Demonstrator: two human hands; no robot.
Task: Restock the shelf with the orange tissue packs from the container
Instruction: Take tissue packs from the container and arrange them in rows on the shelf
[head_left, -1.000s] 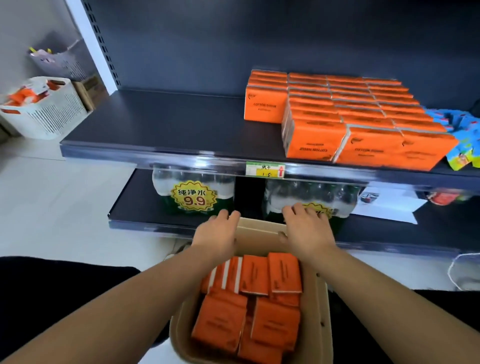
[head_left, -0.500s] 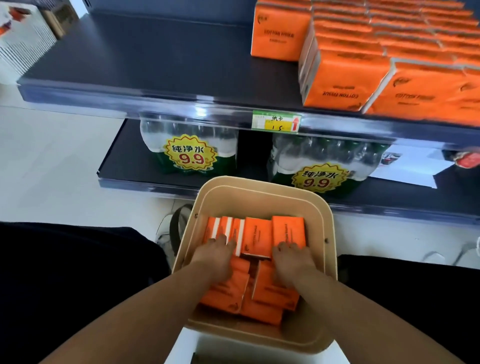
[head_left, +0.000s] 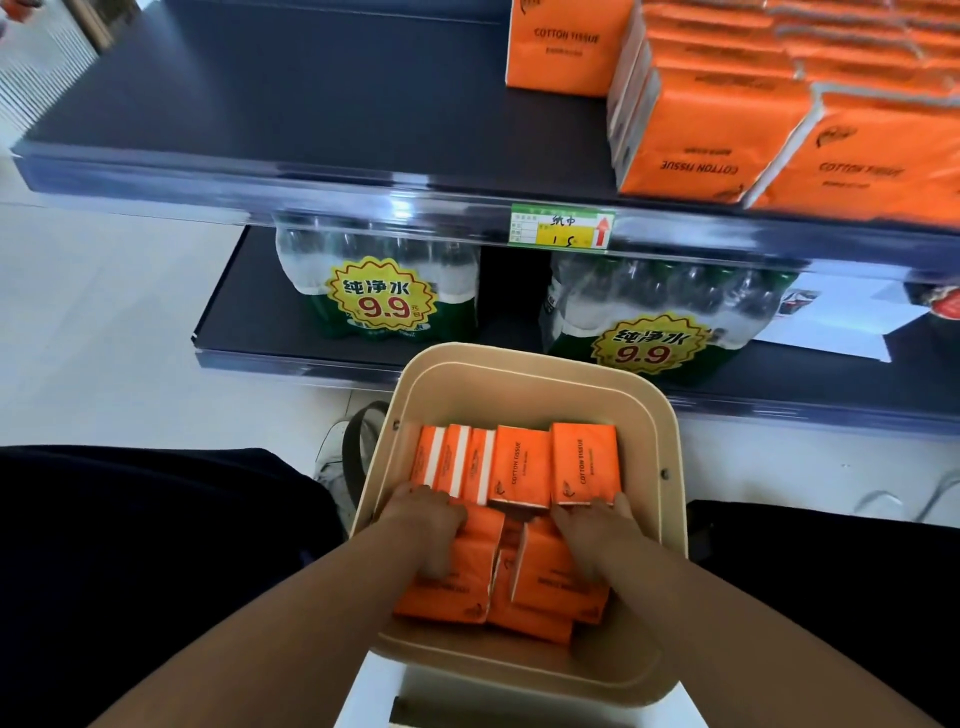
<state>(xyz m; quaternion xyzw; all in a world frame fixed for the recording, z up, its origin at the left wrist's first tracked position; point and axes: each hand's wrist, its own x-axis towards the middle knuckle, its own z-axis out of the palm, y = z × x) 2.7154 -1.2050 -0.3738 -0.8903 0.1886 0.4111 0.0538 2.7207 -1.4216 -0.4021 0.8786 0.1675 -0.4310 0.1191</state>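
Left hand, right hand, apparently gripping tissue packs

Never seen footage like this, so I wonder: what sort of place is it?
Most likely a small shop or supermarket. A price tag is clipped to the shelf edge, wrapped water bottles below carry yellow 9.9 stickers, and identical orange tissue packs stand in rows on top.
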